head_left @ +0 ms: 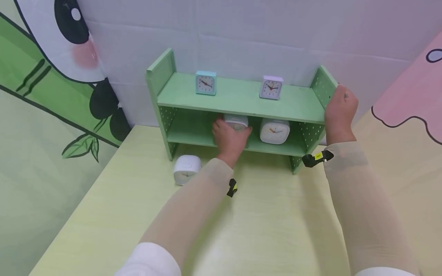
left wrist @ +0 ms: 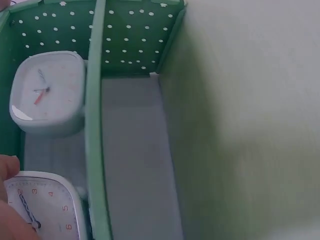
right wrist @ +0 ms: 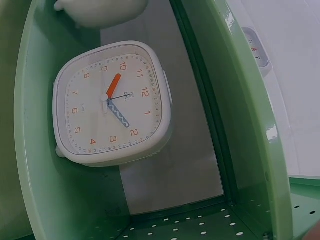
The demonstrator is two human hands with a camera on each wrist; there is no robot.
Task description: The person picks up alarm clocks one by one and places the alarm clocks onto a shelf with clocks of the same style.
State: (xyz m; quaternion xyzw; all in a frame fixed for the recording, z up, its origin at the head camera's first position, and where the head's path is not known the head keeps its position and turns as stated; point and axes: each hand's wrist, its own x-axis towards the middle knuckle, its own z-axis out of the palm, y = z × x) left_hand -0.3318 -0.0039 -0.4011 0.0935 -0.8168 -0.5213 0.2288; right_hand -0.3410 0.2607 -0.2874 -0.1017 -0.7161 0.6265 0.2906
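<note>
A green two-tier shelf (head_left: 238, 100) stands on the table against the wall. My left hand (head_left: 230, 138) reaches into its lower tier and grips a white alarm clock (head_left: 237, 119) by the sides, with thumb and fingers over part of its dial (left wrist: 50, 207). To the right of it on that tier sits a second white alarm clock (head_left: 274, 131), whose orange and blue hands show close up in the right wrist view (right wrist: 112, 105). The right hand (head_left: 341, 111) holds the top edge of the shelf's right side panel (head_left: 322, 86).
A third white alarm clock (head_left: 187, 166) stands on the pale table (head_left: 262, 214) at the shelf's front left, partly behind the left forearm. On the top tier are a small light-blue clock (head_left: 205, 83) and a small lilac clock (head_left: 271, 87). Printed cloth covers the walls.
</note>
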